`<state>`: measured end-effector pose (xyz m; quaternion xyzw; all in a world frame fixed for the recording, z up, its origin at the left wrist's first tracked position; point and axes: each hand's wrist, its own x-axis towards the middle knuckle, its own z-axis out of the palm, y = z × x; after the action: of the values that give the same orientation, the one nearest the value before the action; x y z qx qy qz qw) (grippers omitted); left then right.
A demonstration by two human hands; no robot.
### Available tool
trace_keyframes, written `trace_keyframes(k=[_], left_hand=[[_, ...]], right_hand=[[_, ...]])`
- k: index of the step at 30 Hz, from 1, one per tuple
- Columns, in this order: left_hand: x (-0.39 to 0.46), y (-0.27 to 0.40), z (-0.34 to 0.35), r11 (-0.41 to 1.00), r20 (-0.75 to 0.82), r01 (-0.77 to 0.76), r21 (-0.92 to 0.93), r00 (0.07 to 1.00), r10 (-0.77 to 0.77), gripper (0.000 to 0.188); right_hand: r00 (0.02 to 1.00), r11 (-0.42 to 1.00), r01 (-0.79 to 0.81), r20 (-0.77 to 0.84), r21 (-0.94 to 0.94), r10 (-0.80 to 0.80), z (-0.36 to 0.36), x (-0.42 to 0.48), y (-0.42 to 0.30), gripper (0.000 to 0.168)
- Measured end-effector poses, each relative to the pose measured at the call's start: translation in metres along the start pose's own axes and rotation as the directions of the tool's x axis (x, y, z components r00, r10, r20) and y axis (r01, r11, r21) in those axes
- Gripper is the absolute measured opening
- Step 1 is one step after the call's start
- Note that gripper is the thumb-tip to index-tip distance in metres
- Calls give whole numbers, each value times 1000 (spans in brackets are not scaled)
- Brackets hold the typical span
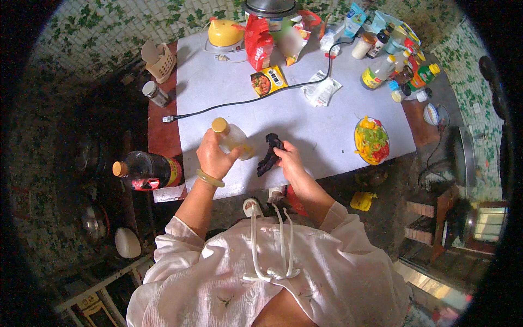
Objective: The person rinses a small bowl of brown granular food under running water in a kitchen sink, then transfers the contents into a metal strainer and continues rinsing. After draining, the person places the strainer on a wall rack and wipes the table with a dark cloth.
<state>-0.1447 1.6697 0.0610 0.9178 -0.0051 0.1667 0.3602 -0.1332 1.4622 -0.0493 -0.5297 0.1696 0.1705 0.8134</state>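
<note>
Near the table's front edge, my left hand (214,155) grips a clear bottle (233,137) with a gold cap, tilted with its cap toward the upper left. What little shows of its contents looks pale yellow. A short way to the right, my right hand (291,160) pinches a crumpled black cloth (269,153) between thumb and fingers. The cloth and the bottle are apart. Farther right on the white table covering (229,92) sits an oval plate (388,141) of sliced yellow, green and red vegetables.
A large dark sauce bottle (153,171) stands at the table's left corner. A black power cord (229,105) crosses the table beyond my hands, near a yellow seasoning packet (269,81). Several condiment bottles, including one with a yellow cap (378,72), crowd the far right.
</note>
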Motion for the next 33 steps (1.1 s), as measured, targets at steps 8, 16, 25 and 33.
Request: trace_keyframes(k=[8,16,25,33], left_hand=[[19,-12,-19,997,-57,72,3,996,-71,60],[59,-18,-24,997,-195,54,-46,979,-62,49],[135,-36,-8,996,-245,92,-17,965,-94,52],[207,-61,16,996,-284,78,31,957,-66,56]], right_hand=[[999,999,-26,19,-37,27,10,4,-7,9],[997,994,-3,77,-113,11,15,21,-25,9],[990,972,-23,131,-234,55,25,57,-48,10],[970,964,36,242,-264,30,38,103,-58,17]])
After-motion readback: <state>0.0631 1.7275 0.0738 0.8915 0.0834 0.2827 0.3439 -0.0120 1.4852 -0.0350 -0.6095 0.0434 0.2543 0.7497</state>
